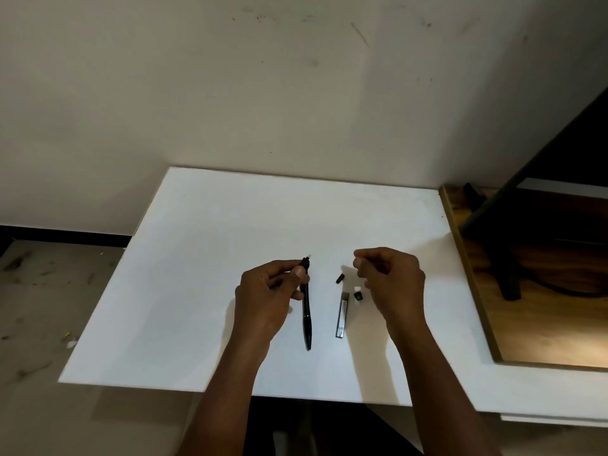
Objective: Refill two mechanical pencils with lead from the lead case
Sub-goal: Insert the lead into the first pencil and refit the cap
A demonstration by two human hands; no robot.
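Note:
My left hand [269, 291] grips a black mechanical pencil [306, 311] near its upper end. The pencil's white eraser end points away from me and its tip points toward me over the white board [197, 274]. I cannot make out a second pencil apart from this one. To its right, the grey lead case [342, 314] lies flat on the board. My right hand [391, 284] hovers above and to the right of the case, thumb and fingertips pinched together. Anything between them is too thin to see.
Three small loose parts lie by the case's far end: a black cap [340, 278], a white eraser piece [357, 288] and a second black piece [358, 296]. A wooden surface [526, 324] with a dark stand [506, 278] borders the board on the right. The wall is close behind.

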